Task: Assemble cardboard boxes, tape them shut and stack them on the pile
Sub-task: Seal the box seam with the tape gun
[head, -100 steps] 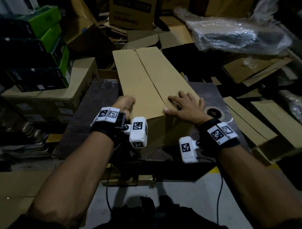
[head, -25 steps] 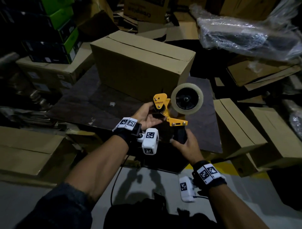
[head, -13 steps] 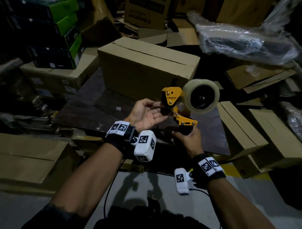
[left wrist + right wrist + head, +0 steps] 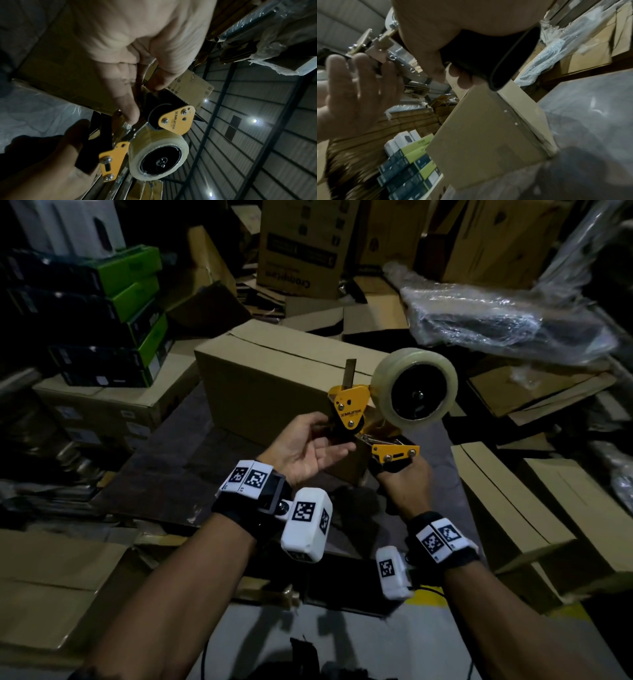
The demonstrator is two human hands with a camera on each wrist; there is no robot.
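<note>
Centrally, one tape gun (image 4: 373, 419) with one roll (image 4: 416, 386): right hand (image 4: 404, 484) grips its handle, left hand (image 4: 308, 446) pinches its front; one closed box (image 4: 274, 378) rests on the surface (image 4: 178, 467) behind.

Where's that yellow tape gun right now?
In the head view the tape gun is centre-right, held up before the cardboard box: right hand grips its handle, left hand touches its front.

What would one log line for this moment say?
right hand: grips tape dispenser handle | left hand: fingers at dispenser's front | box: closed, seam untaped
</note>
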